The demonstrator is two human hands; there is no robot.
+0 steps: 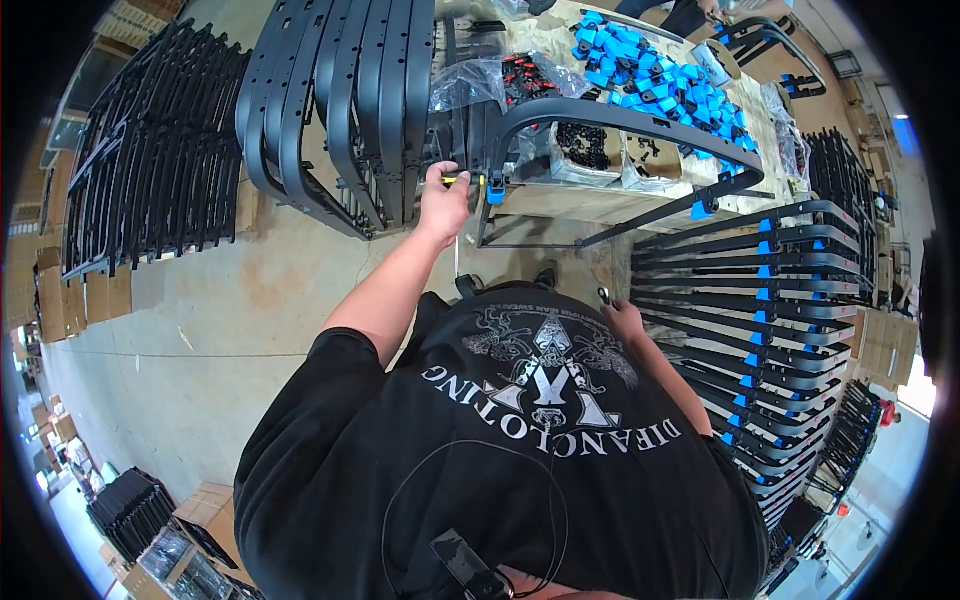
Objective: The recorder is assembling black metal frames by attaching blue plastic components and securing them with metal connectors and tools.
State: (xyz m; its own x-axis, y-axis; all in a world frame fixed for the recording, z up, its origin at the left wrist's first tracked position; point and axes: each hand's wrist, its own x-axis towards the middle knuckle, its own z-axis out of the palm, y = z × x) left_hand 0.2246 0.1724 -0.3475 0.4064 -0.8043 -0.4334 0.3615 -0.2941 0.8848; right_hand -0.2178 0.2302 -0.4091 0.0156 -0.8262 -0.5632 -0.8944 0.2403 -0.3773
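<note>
My left hand (443,208) reaches forward, its fingers closed on a small yellow-and-black tool (456,180) whose exact kind I cannot make out. The tool lies sideways, its end close to a blue plastic bracket (496,192) at the corner of a black tubular metal frame (625,118). That frame leans at the front edge of the workbench (640,205), and another blue bracket (703,210) sits on its lower tube. Low at my right side, my right hand (625,318) is closed around a tool with a shiny round metal head (604,295); its handle is mostly hidden.
Blue plastic brackets (665,75) lie heaped on the bench, beside boxes of small black parts (586,145) and bagged red-and-black pieces (525,78). Black frames (345,100) stand at the front left. Frames with blue brackets (745,320) are stacked close at my right.
</note>
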